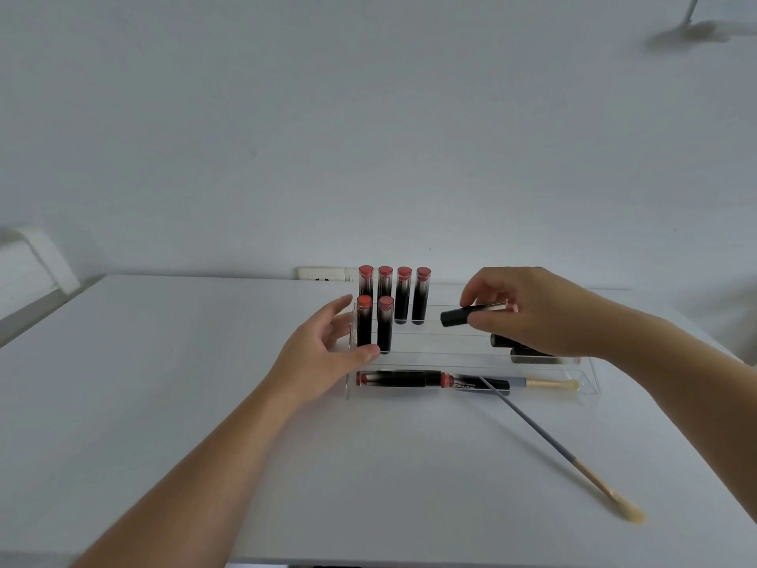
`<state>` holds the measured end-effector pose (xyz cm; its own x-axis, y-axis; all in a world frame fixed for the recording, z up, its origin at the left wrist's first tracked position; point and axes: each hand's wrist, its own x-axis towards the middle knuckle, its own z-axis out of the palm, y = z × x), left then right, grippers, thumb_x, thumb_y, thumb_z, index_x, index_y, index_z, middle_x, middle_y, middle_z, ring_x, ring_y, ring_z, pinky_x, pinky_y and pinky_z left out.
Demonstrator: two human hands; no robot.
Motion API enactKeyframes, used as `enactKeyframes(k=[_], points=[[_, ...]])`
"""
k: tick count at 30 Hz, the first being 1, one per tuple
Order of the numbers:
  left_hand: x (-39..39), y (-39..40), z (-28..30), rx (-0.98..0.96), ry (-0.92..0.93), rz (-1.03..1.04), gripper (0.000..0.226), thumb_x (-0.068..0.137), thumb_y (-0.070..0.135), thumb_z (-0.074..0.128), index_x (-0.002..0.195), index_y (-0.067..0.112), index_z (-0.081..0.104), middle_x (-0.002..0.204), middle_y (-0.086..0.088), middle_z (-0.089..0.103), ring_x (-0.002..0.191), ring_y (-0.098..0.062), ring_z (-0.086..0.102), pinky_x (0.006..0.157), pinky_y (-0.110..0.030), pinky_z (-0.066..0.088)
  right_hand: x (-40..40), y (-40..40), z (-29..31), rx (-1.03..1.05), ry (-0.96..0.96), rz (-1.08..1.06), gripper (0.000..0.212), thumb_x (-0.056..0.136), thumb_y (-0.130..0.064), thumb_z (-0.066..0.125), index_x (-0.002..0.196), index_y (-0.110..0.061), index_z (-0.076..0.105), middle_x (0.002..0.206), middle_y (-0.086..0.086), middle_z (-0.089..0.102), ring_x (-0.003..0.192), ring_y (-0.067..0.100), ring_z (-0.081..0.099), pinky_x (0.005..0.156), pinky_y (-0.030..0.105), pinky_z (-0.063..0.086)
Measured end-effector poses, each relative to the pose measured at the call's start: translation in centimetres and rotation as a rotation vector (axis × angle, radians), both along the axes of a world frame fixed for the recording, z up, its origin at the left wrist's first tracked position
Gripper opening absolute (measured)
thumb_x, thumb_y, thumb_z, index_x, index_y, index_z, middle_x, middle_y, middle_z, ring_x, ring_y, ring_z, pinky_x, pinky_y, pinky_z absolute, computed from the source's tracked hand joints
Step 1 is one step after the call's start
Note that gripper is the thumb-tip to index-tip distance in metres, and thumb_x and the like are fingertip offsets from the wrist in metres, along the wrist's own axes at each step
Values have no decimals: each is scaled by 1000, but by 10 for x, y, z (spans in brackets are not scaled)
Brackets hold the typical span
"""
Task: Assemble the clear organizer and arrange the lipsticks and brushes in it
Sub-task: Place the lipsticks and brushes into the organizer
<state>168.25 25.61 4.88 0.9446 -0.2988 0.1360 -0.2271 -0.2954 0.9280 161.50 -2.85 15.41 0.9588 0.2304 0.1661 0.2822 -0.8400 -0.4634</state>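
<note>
A clear stepped organizer (590, 381) stands on the white table. Several black lipsticks with red caps (403, 295) stand upright on its back step, and two more (375, 323) on the middle step at the left. My left hand (327, 346) rests open against the organizer's left end, thumb by the two lipsticks. My right hand (528, 309) holds a black lipstick (471, 314) sideways above the middle step. Two more lipsticks (516, 346) lie under that hand. In the front trough lie two lipsticks (399, 379) and a brush (540, 384).
A long thin brush (573, 461) leans out of the front trough and reaches across the table toward the near right, its pale bristles on the tabletop. A wall socket (323, 273) sits behind the organizer. The table's near edge runs along the bottom of the view.
</note>
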Motion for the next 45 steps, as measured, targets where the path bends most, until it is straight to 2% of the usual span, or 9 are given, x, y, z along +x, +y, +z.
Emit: enactKeyframes(k=[5,7,11,14,18,21,28,32,45], points=[[0,0,-1,3,-18,-2,81,78,30,88,149,34,48,138,18,62,128,10,52,113,-27,41,9,18,-9,314,40,-90,12,78,-26,77,82,-36,71,59,-16,58,48,6,47,44,17,42],[0,-1,-1,15,-38,10,80,77,32,88,148,35,49,135,22,61,123,18,51,108,-19,41,13,25,-14,426,101,-99,12,75,-21,78,82,-30,73,60,-15,57,51,11,41,45,22,36],[-2,0,1,25,-94,54,80,78,33,87,148,34,48,140,23,56,125,8,53,108,-25,43,17,41,-26,497,151,-75,15,71,-22,78,85,-24,75,67,-3,61,62,16,40,61,28,31],[-3,2,3,8,-177,147,66,77,36,87,136,37,57,129,23,61,112,4,59,95,-23,49,20,49,-33,449,110,-89,8,77,-24,77,83,-28,75,62,-9,59,60,14,41,59,28,32],[-4,2,4,12,-210,182,51,74,39,87,119,39,63,115,18,65,98,2,60,80,-20,47,24,55,-37,345,59,-95,9,80,-26,76,80,-19,71,63,-5,60,52,9,41,49,15,34],[-3,1,3,22,-206,172,46,76,35,88,115,38,64,112,18,65,94,3,60,76,-17,45,25,61,-40,313,40,-88,14,81,-23,75,77,-13,68,62,-3,58,48,6,38,47,13,33],[-1,0,1,26,-187,159,35,78,34,86,106,37,67,108,19,66,90,2,61,71,-18,45,29,71,-46,308,43,-132,13,80,-25,76,72,-18,68,59,-5,62,43,3,40,46,12,34],[1,0,0,25,-190,157,34,77,33,87,102,41,66,106,19,66,90,0,61,70,-17,44,30,73,-48,267,49,-159,15,79,-28,75,71,-18,67,53,-9,57,41,4,39,48,18,32],[0,0,0,57,-200,154,39,78,33,87,111,35,67,106,19,66,91,-1,61,71,-19,45,32,79,-49,195,19,-192,23,77,-29,75,63,-25,56,44,-20,51,42,1,45,50,23,34]])
